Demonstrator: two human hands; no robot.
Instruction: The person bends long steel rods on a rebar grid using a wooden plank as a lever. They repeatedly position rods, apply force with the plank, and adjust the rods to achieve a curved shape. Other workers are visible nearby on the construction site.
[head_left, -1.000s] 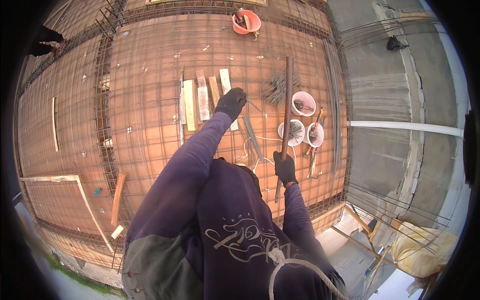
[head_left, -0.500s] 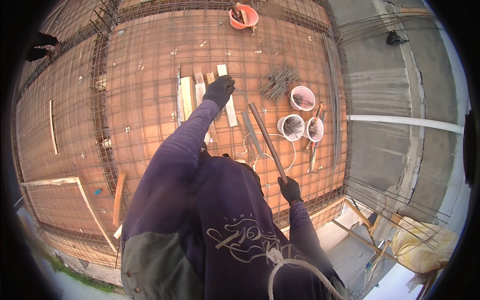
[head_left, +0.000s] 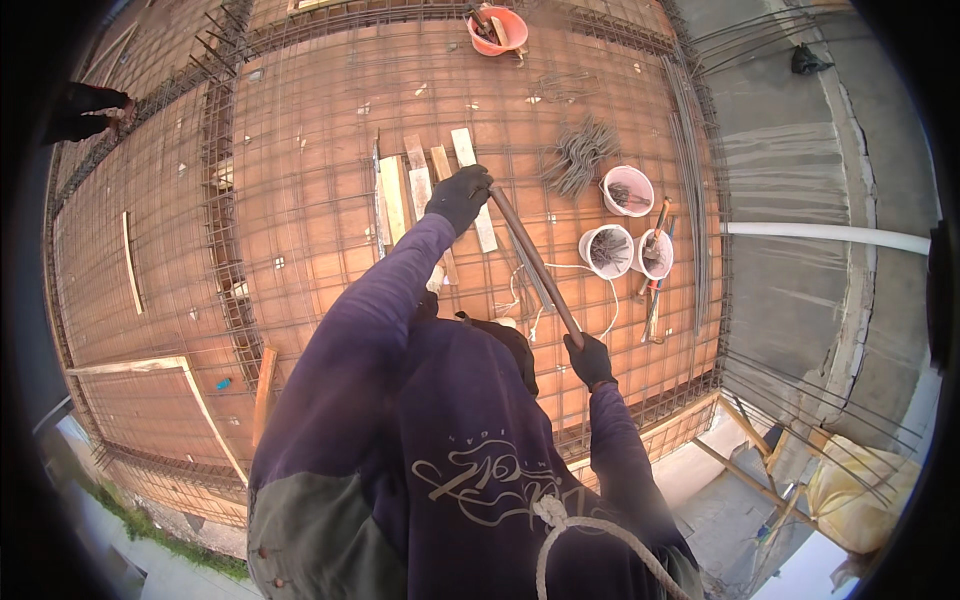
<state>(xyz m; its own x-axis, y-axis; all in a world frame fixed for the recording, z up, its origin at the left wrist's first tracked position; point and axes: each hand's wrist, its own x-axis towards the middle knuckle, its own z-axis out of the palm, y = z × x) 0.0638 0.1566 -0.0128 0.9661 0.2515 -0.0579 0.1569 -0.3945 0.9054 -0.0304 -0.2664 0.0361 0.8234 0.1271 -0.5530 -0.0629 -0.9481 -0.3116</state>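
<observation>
A long brown metal pipe [head_left: 535, 258] slants in front of my body, above the mesh of steel bars. My right hand [head_left: 588, 360], in a dark glove, is closed round its lower end. My left hand [head_left: 459, 198], gloved too, is closed at the pipe's upper end, its fingers touching or nearly touching it. The thin steel rod gripped by that hand a moment ago is now hidden by the fingers and the pipe. Beneath my left hand lie several wooden boards [head_left: 463, 147] on the mesh.
A reinforcing-bar mesh [head_left: 320, 220] covers orange-brown panels. White buckets [head_left: 606, 252] with metal pieces and tools stand at right, near bent bars [head_left: 580, 155]. A red bucket [head_left: 497, 32] stands farther off. A person's arm [head_left: 95, 110] shows at far left.
The pipe's upper end has moved up and left to my left hand, closing the gap where the thin rod showed. My left hand has come slightly nearer. The whole view has shifted a little.
</observation>
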